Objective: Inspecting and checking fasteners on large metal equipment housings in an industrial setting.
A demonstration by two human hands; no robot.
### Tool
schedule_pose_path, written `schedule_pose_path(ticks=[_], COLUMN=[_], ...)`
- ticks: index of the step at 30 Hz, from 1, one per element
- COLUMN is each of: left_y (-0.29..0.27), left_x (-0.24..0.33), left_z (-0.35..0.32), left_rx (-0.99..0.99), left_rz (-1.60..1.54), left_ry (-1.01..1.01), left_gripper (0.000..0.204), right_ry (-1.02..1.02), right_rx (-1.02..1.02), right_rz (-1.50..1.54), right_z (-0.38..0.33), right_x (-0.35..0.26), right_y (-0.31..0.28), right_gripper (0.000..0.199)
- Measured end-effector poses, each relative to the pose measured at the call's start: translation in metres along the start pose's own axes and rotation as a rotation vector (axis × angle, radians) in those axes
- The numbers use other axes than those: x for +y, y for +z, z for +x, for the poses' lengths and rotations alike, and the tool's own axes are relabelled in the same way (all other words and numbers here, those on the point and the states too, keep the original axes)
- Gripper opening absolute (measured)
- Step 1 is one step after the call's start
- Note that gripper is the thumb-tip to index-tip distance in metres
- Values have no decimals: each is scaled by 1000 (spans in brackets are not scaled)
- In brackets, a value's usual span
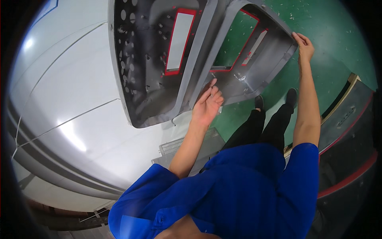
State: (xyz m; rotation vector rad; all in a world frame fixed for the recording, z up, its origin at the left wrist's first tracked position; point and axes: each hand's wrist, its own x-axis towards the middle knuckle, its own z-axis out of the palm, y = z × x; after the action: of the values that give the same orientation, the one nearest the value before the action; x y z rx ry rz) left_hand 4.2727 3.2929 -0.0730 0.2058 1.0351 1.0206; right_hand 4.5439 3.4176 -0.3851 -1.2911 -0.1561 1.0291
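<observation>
A large grey cabinet shell [153,93] has rows of round holes along its left wall and a red-edged rectangular opening. To its right, a grey door panel [262,75] with a red-edged window stands open at an angle. My right hand [305,48] grips the panel's far right corner, fingers over the rim. My left hand [209,104], palm up with fingers curled, is by the panel's inner side near the seam between the two parts. A small pale bit shows beside its fingers; whether the hand holds it, I cannot make out.
A white panelled surface [71,99] fills the left side. A grey vented box [207,143] lies low, near my left forearm. Dark panels with red edges [350,127] stand at the right. Pale scraps are scattered on the green floor [326,24].
</observation>
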Motion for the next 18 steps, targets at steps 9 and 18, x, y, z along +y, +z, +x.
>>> schedule_pose_path(ticks=[9, 18], left_y=[-22, -42], left_x=[-6, -6], left_z=[0, -7], left_rx=[20, -247], left_rz=[583, 835], left_ry=[-81, -29], left_gripper=[31, 26], right_ry=[212, 384], right_rx=[16, -45], right_rz=[179, 17], right_z=[-112, -260], right_x=[-6, 13], right_y=[-18, -66], right_gripper=[16, 11])
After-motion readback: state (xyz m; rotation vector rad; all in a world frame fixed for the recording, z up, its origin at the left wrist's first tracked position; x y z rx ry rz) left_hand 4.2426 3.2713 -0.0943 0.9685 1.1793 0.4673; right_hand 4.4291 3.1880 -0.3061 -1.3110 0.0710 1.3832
